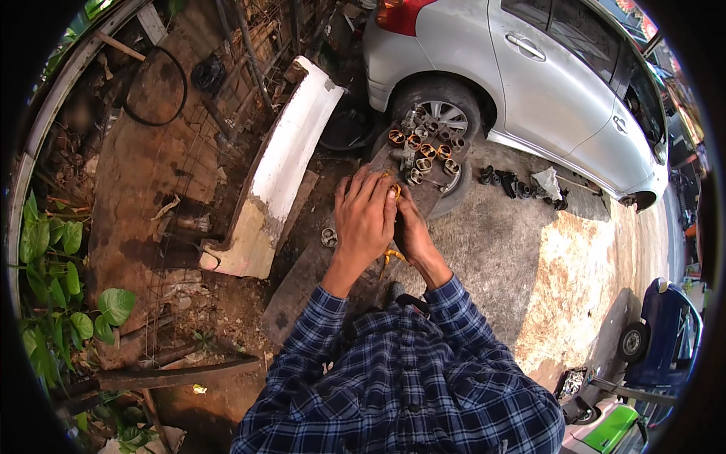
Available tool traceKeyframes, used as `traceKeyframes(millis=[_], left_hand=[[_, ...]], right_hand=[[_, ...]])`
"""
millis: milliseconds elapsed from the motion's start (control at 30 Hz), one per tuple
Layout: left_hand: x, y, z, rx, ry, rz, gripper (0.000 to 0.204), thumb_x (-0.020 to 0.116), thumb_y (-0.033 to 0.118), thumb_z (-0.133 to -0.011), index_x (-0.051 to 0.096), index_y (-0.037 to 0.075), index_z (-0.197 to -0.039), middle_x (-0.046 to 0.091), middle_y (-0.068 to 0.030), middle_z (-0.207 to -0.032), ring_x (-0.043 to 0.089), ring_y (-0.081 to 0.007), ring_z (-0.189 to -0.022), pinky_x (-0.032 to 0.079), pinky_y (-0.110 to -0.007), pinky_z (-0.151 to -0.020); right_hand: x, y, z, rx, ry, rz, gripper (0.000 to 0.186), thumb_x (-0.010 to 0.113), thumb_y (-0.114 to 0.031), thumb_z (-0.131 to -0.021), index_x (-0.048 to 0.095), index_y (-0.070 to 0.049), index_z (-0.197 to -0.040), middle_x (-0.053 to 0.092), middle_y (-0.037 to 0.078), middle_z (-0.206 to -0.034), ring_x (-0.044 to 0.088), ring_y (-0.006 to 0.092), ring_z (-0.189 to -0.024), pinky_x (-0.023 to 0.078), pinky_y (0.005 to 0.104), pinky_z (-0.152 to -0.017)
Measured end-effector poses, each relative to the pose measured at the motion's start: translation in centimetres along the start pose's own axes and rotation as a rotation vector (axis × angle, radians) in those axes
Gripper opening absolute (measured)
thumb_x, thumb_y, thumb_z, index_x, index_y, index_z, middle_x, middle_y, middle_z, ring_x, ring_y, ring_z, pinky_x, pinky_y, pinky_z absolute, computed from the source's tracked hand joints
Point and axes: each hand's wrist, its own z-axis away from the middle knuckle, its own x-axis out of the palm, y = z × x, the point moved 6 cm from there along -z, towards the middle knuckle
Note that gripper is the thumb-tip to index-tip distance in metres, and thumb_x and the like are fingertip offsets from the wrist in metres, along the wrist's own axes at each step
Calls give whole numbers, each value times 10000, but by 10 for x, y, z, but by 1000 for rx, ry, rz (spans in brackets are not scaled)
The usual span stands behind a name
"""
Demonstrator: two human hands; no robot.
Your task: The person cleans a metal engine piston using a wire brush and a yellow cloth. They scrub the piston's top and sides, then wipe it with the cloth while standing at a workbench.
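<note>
My left hand (364,208) and my right hand (412,231) are pressed together over a wooden plank bench (299,291). Between them is a small orange-yellow part (395,189), mostly hidden by my fingers; its kind I cannot make out. Just beyond, several round hollow metal pieces (427,151), some with orange rims, stand grouped at the bench's far end. A single grey metal ring (329,237) lies left of my left wrist. Below my hands, between the wrists, another orange-yellow piece (394,258) shows.
A silver car (552,98) stands beyond the bench, its wheel (439,113) close to the metal pieces. To the left lean a white curved panel (291,151) and a rusty sheet (144,181). Dark parts (507,183) lie on the concrete at right; a blue vehicle (665,325) is farther off.
</note>
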Motion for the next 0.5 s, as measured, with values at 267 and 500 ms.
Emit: traceKeyframes(millis=[267,500], left_hand=[[-2,-15,-13,-288,-197,286,283,483,188,-1008,659,-29,-958,677,-226,-928,647,-414,-853,503,-487,-741],[3,-36,-10,-491,-454,350,327,492,232,-1022,635,-61,-1004,642,-278,-838,633,-450,-840,475,-465,-722]], right_hand=[[14,-33,18,-243,-63,430,720,451,-383,-1044,131,17,-1551,525,196,-1175,546,272,-1079,448,383,-954],[34,-62,35,-385,-136,741,794,640,-214,-959,132,-1,-1533,537,234,-1144,569,326,-1032,467,423,-909]])
